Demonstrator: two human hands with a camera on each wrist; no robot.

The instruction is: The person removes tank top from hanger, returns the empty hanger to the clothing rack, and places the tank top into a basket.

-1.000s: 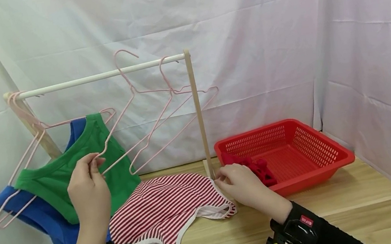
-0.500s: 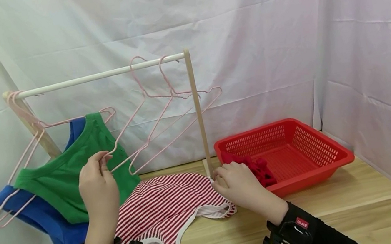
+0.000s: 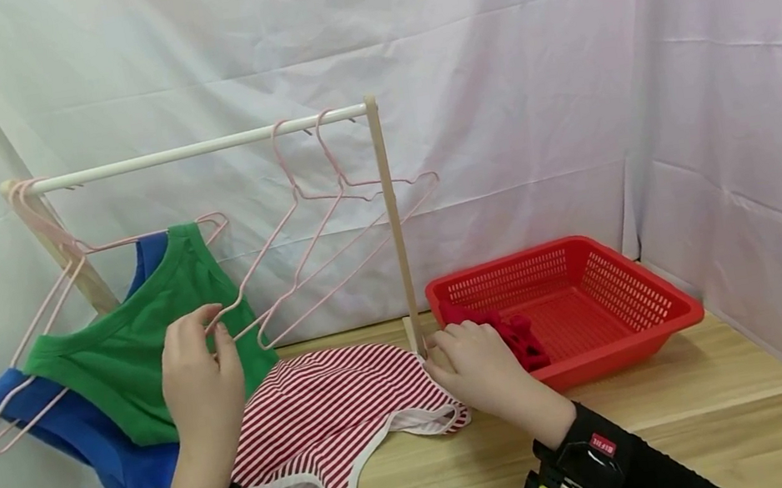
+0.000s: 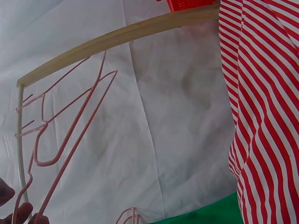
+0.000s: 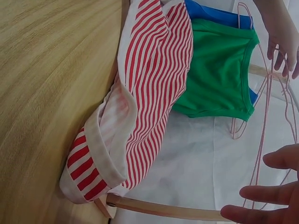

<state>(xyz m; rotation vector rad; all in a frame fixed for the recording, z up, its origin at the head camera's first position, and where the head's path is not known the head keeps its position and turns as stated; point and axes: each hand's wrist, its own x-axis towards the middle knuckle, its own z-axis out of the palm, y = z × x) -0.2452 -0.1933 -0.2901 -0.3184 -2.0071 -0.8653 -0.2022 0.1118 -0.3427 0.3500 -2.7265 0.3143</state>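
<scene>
Two bare pink wire hangers hang by their hooks on the right part of the white rail [image 3: 195, 150]. My left hand [image 3: 203, 382] is at the lower left corner of the nearer hanger [image 3: 262, 253], thumb and fingers parted around the wire. A red-and-white striped tank top [image 3: 341, 395] with white trim lies spread on the table below. Beside its right end is my right hand [image 3: 480, 361]; in the right wrist view its fingers [image 5: 268, 192] are straight and spread, holding nothing. Green [image 3: 150, 356] and blue [image 3: 107, 455] tank tops hang on hangers at the left.
The rail's wooden right post [image 3: 396, 226] stands behind the striped top. To its right sits a red plastic basket [image 3: 634, 347] with dark red cloth [image 3: 519, 339] inside. White curtains [image 3: 511, 133] enclose the wooden table [image 3: 689, 410] at the back and sides.
My left hand has moved right and the nearer hanger's hook has come down onto the rail. Its thumb and fingers have parted from their pinch. The right hand has barely moved.
</scene>
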